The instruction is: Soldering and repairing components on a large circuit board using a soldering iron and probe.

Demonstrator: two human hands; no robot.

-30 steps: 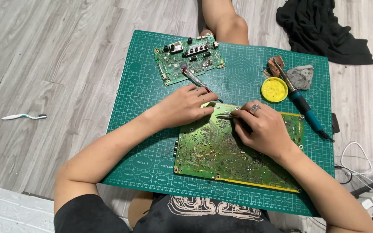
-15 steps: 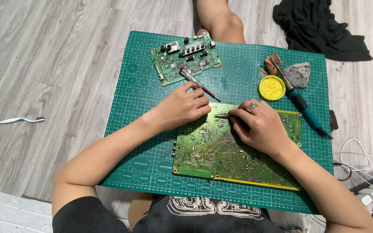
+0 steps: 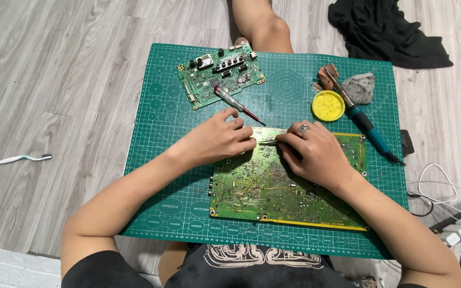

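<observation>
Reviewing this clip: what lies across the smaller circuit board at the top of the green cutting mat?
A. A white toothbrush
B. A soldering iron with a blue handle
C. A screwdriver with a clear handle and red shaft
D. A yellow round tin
C: the screwdriver rests with its clear handle on the smaller circuit board, red shaft pointing toward the left hand; the soldering iron lies off to the right on the mat.

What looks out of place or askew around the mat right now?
A toothbrush lies alone on the floor left of the green mat. The smaller circuit board sits askew, a screwdriver resting partly across it. Nothing looks spilled or broken.
</observation>
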